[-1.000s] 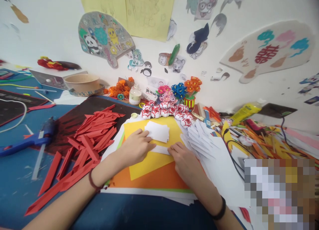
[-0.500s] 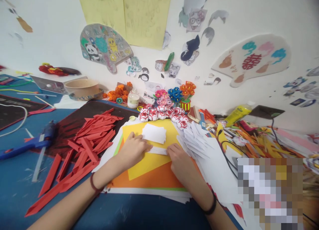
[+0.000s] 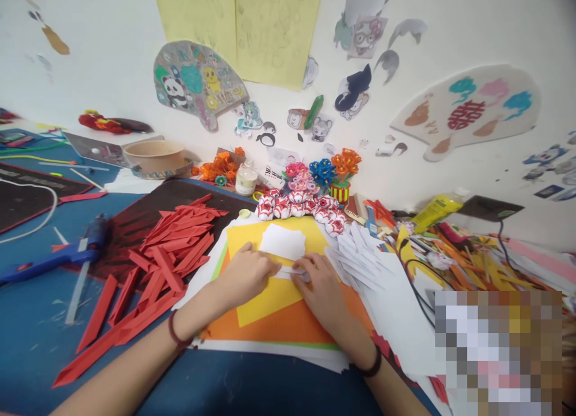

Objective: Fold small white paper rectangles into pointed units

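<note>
A narrow folded strip of white paper [image 3: 286,273] lies across a yellow sheet [image 3: 258,302]. My left hand [image 3: 249,276] is closed at its left end, fingers curled and a fingertip pressing on the paper. My right hand [image 3: 318,284] has its fingers bent and pinched on the right end, where a corner of the paper sticks up. Just beyond the strip sits a small stack of white paper pieces [image 3: 282,242]. Under the yellow sheet is an orange sheet [image 3: 270,329].
To the left are a pile of folded red paper strips [image 3: 173,242] and a blue glue gun [image 3: 85,251]. Folded white strips [image 3: 360,254] lie to the right. Behind stand red-and-white paper pieces [image 3: 297,207], a bottle [image 3: 246,179] and a bowl [image 3: 155,158].
My right hand has shifted left along the strip, bending its right end up. My left hand stays at the left end. The whole view has shifted slightly.
</note>
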`<move>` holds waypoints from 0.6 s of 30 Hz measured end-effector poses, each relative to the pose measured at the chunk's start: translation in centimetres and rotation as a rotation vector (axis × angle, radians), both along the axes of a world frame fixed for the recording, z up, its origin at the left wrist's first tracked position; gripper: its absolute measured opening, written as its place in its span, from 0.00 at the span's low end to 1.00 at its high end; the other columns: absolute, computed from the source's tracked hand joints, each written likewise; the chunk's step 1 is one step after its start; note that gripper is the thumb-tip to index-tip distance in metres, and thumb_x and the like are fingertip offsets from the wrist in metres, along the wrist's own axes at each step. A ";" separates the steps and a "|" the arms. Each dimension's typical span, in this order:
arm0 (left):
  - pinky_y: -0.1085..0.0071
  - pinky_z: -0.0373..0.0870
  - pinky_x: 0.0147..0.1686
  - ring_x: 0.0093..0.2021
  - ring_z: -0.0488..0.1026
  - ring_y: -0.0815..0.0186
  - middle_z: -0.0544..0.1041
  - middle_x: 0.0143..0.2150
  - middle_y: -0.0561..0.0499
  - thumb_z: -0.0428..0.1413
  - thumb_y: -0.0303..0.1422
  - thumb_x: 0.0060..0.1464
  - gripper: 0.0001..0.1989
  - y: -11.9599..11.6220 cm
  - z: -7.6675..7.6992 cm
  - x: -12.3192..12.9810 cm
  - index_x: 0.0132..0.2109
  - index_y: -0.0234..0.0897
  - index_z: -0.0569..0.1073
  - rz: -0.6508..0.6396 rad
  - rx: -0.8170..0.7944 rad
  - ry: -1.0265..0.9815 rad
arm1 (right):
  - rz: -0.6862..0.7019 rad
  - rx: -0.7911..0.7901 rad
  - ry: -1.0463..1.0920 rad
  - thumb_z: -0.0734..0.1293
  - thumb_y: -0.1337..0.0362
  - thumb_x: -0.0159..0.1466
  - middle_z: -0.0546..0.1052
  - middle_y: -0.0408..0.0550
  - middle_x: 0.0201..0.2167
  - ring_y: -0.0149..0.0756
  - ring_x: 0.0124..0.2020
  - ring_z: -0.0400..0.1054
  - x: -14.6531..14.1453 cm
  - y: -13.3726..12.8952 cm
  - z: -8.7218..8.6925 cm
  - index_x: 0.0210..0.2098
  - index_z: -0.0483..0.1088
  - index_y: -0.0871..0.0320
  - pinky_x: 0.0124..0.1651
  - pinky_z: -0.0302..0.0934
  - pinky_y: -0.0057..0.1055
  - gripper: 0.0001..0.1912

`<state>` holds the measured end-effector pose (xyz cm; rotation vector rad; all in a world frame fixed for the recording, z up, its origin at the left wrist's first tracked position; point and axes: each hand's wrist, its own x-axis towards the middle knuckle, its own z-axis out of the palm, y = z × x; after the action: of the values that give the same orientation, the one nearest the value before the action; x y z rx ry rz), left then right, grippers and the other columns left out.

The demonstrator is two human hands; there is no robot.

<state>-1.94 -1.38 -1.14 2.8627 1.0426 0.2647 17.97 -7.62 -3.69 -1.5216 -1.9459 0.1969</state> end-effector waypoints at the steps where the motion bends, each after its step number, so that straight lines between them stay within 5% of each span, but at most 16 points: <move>1: 0.65 0.51 0.35 0.30 0.74 0.62 0.80 0.29 0.51 0.50 0.21 0.52 0.13 0.0 0.0 0.0 0.34 0.42 0.76 0.019 0.005 0.003 | 0.005 -0.023 0.022 0.66 0.64 0.66 0.71 0.48 0.39 0.44 0.43 0.65 0.1 0.2 -0.2 0.37 0.71 0.53 0.46 0.61 0.41 0.02; 13: 0.69 0.48 0.25 0.29 0.76 0.56 0.79 0.28 0.45 0.53 0.26 0.48 0.08 -0.4 2.0 -0.9 0.28 0.39 0.77 0.135 0.001 0.127 | -0.030 -0.122 0.125 0.67 0.67 0.62 0.69 0.46 0.39 0.43 0.44 0.65 0.6 0.7 -0.6 0.36 0.74 0.51 0.49 0.60 0.41 0.04; 18: 0.69 0.57 0.28 0.31 0.75 0.60 0.79 0.30 0.46 0.51 0.29 0.57 0.11 -0.4 1.7 -1.3 0.34 0.39 0.78 0.192 0.015 -0.033 | -0.019 -0.122 0.143 0.67 0.68 0.62 0.69 0.46 0.38 0.42 0.44 0.65 0.5 0.4 -0.1 0.35 0.74 0.51 0.49 0.60 0.39 0.05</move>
<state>-3.28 -1.76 0.61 2.7623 1.3155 0.3327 18.44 -7.19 -3.77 -1.5589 -1.8344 0.4121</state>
